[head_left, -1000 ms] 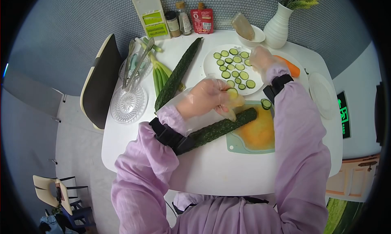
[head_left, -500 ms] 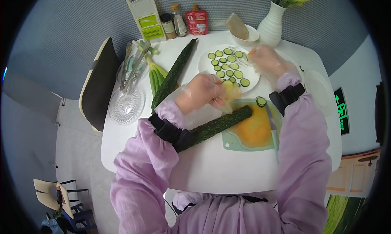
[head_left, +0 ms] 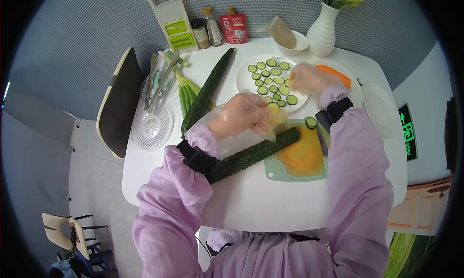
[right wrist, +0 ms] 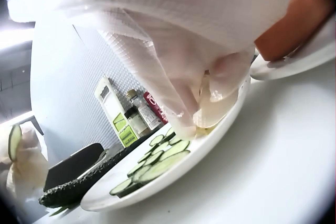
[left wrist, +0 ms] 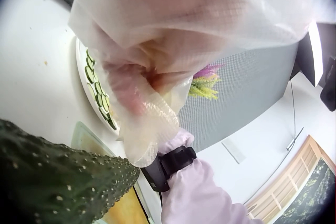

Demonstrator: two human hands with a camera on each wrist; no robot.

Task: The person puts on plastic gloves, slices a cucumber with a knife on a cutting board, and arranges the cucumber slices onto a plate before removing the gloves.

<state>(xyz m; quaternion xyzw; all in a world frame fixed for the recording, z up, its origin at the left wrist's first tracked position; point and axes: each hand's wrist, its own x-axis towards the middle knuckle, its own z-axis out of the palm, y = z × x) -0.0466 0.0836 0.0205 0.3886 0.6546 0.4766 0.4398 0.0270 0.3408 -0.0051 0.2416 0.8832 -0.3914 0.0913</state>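
Note:
My left hand, in a clear plastic glove, pinches a cucumber slice just above the near edge of the white plate. In the right wrist view that slice stands upright in the fingers. Below the left hand a whole cucumber lies with its end on the green cutting board. My right hand, also gloved, reaches to the plate's right side with fingertips down, pinching a cucumber slice at the plate's surface. Several cucumber slices lie spread over the plate.
Two stacked slices sit on the board, beside a knife mostly hidden by the right arm. A carrot lies right of the plate. A second cucumber, scallions and glass dishes are left; a white vase stands behind.
My right hand swung away to the right, then came back left to the plate, where a slice now shows at its fingertips. The left hand stays nearly in place, still pinching its slice.

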